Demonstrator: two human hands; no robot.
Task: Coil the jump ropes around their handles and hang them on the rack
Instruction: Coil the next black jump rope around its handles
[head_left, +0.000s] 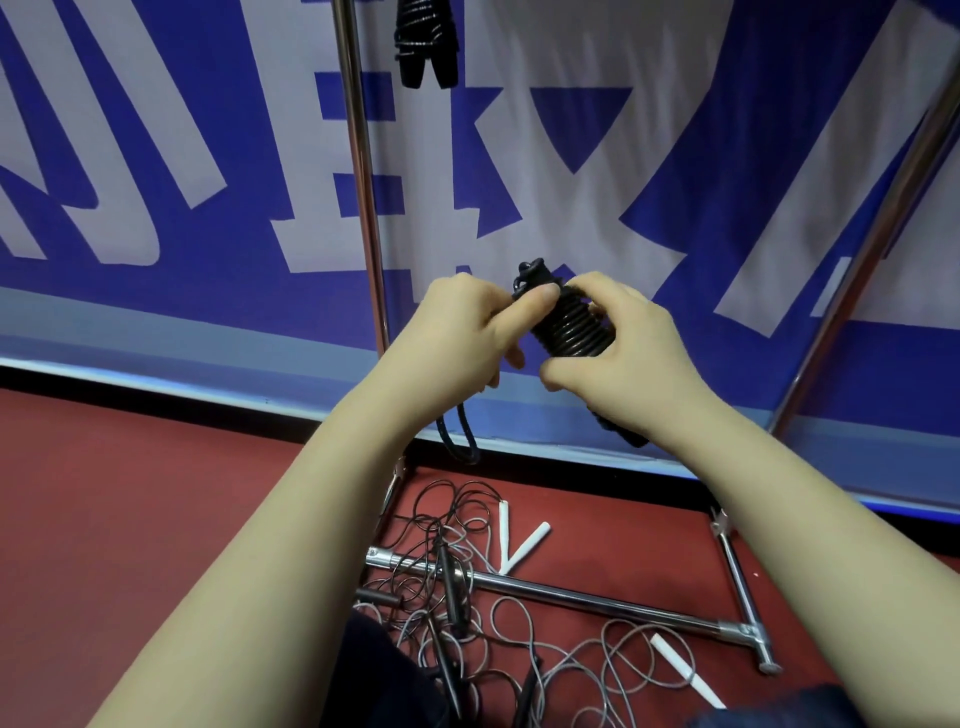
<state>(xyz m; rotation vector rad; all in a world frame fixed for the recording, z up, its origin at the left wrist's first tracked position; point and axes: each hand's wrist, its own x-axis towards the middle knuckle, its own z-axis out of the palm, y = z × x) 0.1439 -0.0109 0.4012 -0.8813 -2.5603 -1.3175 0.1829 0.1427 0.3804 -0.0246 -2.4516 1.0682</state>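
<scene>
Both hands hold a black jump rope (569, 327) whose cord is wound in tight coils around its handles. My left hand (462, 332) pinches the upper end, thumb pressed on the coils. My right hand (623, 353) grips the lower part of the bundle, whose handle ends stick out below the wrist. A short loop of black cord (460, 436) hangs under my left hand. Another coiled black rope (423, 44) hangs at the top of the rack. The rack's left upright (363, 208) stands just left of my hands.
Several loose black and grey ropes (467, 613) with white handles (524, 545) lie tangled on the red floor over the rack's chrome base bar (597, 597). The rack's right upright (872, 249) slants at the right. A blue and white banner (156, 156) hangs behind.
</scene>
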